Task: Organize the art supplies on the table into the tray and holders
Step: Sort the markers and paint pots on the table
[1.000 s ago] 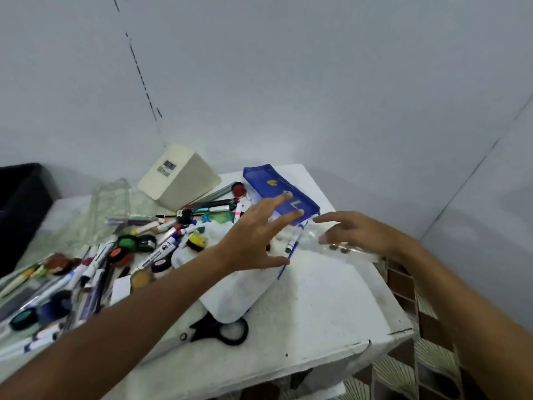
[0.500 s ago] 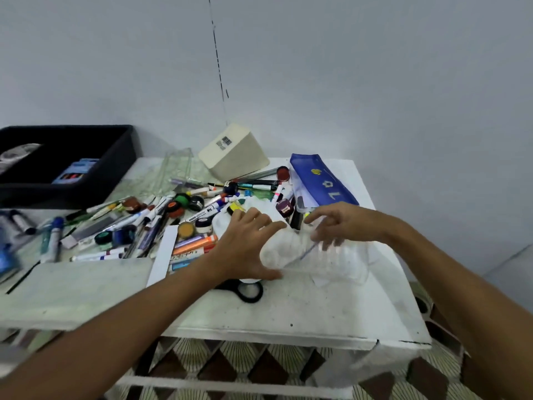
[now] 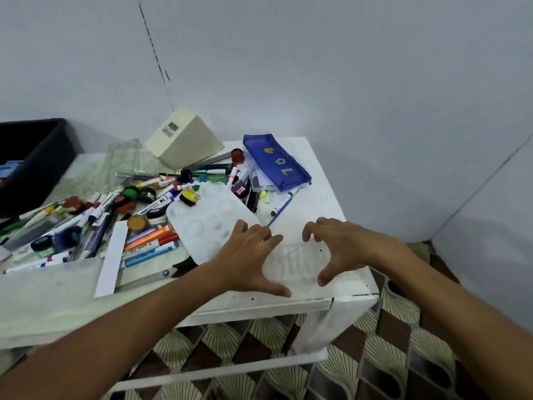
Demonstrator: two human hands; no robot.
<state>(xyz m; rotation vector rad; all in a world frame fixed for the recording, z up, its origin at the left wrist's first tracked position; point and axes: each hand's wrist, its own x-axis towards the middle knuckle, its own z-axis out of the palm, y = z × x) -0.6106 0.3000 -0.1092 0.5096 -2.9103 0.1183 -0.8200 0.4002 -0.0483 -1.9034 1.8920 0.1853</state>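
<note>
Clear ribbed plastic holder (image 3: 294, 262), lying on its side at the 5 o'clock corner of the white counter (image 3: 326, 180), bracketed by both hands. Left hand (image 3: 248, 261) at its 9 o'clock side, fingers (image 3: 268, 236) spread and nearly straight, resting partly on the white plastic paint palette (image 3: 207, 223); thumb laid along the near edge. Right hand (image 3: 343, 249) at its 3 o'clock side, fingers (image 3: 310, 230) arched loosely over the top, thumb pointing down toward the counter. No closed grip visible on either side; contact with the transparent wall cannot be confirmed.

Probable purpose of the two-sided bracket: steadying a light, rollable piece before standing it upright as a receptacle.

Loose markers and paint pots (image 3: 138, 215) heaped at 9 to 11 o'clock of the hands, not yet sorted. Blue zip pencil pouch (image 3: 277, 164) at 12 o'clock, near the far edge. Cream box (image 3: 184, 138) tilted at 11 o'clock. Black tray (image 3: 37, 157) at 10 o'clock, well apart from the pile, positioned as a destination.
</note>
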